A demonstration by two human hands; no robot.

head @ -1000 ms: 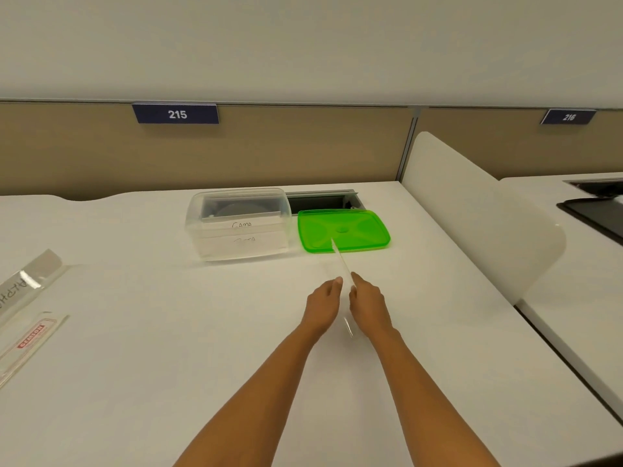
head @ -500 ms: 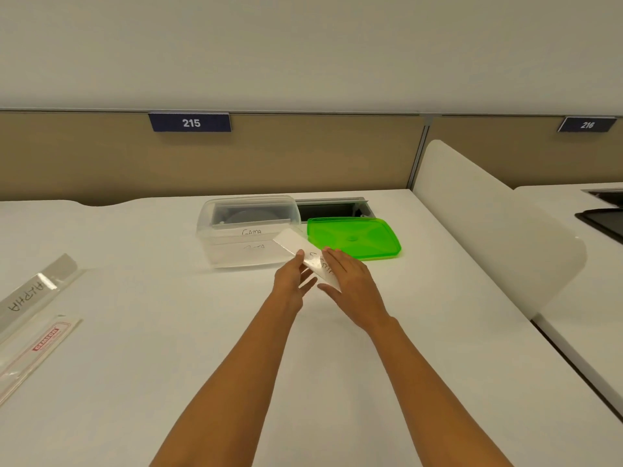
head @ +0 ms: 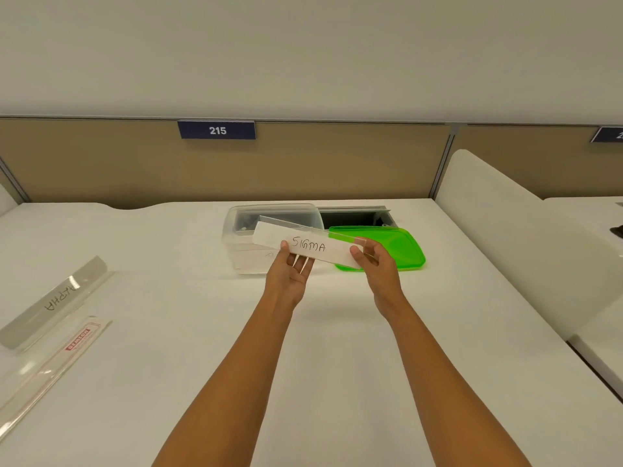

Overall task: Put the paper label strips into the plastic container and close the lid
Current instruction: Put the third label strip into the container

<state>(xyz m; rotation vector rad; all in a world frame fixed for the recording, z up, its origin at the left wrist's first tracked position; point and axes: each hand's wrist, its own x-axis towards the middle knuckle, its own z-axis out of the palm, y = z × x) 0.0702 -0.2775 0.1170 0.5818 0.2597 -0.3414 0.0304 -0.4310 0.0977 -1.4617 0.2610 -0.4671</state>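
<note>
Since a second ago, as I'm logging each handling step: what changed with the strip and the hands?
The strip marked SIGMA, edge-on to the camera a second ago, has been turned face-up and carried forward, in front of the clear container. The left hand and right hand now hold it further apart, one at each end. Container, green lid and the ALPHA strip stayed where they were.

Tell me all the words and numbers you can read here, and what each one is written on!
"SIGMA": handwritten on the paper strip held in both hands.
"215": on the blue sign on the wall panel.
"ALPHA": upside down, on the clear holder at the left.
Red label on the plastic sleeve: too blurred to read.
Second blue sign: cut off.
Writing on the container: hidden.
</note>
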